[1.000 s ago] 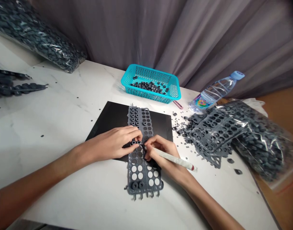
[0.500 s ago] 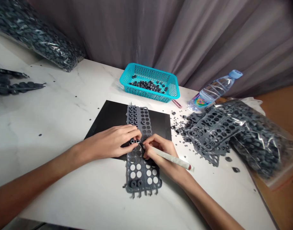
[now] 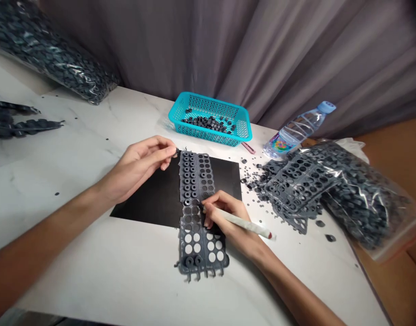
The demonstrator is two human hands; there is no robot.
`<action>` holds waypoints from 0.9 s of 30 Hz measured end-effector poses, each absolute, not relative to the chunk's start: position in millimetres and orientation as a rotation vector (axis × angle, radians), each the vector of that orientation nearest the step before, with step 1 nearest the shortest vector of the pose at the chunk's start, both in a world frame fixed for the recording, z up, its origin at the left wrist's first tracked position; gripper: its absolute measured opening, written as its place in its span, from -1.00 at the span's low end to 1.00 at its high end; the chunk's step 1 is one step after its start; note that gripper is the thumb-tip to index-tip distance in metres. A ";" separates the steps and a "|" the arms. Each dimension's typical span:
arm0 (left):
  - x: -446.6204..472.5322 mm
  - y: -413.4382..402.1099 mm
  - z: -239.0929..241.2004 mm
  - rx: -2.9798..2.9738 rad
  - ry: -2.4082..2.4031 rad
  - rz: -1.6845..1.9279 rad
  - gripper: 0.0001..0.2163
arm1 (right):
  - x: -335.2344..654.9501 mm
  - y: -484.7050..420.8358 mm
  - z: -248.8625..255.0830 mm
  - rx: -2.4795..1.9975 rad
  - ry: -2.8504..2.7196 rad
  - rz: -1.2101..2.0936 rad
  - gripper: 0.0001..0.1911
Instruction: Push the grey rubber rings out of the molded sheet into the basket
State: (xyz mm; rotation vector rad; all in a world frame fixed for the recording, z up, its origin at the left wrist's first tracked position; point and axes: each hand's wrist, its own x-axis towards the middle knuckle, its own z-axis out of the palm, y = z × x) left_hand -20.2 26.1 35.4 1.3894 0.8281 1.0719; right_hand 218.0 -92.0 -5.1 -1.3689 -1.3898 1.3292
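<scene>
A dark grey moulded rubber sheet (image 3: pixel 204 228) lies lengthwise before me, with rows of round holes. Small black rubber rings (image 3: pixel 186 175) fill much of its far left columns; two more sit at its near end. My left hand (image 3: pixel 145 165) is raised left of the sheet's far end, thumb and fingers pinched on a small black rubber piece (image 3: pixel 176 152). Resting on the sheet's middle, my right hand (image 3: pixel 226 213) is closed around a pen-like tool (image 3: pixel 244 222) wrapped in whitish material. The tool's dark tip is at the holes, partly hidden by my fingers.
Under the sheet lies a black board (image 3: pixel 147 199) on the white table (image 3: pixel 102 267). Behind it stands a turquoise basket (image 3: pixel 210 138) with loose black pieces. To the right are a water bottle (image 3: pixel 298 131), stacked rubber sheets (image 3: pixel 296 185) and a filled plastic bag (image 3: pixel 371 203); another bag (image 3: pixel 65 63) is at upper left.
My left hand has lifted off the sheet and moved up and left with a small rubber piece, uncovering the rows of rings. My right hand stays nearly in place with the tool.
</scene>
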 end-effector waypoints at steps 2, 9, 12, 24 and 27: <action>-20.2 30.4 30.5 1.282 0.802 0.961 -0.86 | 220.7 -89.9 -5.4 -1.320 -1.323 1.328 -0.79; -4.0 5.6 22.8 1.241 0.806 0.608 -0.78 | 228.1 -77.3 -10.9 -1.413 -1.253 1.065 -0.77; -1.9 1.0 21.2 1.169 0.789 0.533 -0.74 | 228.1 -76.3 -11.2 -1.438 -1.277 1.065 -0.77; -1.0 -5.8 18.8 1.158 0.763 0.381 -0.64 | 224.5 -88.6 -8.2 -1.324 -1.520 0.684 -0.85; 0.3 -7.0 17.9 1.213 0.787 0.400 -0.65 | 222.7 -91.6 -5.3 -1.233 -1.703 0.507 -0.85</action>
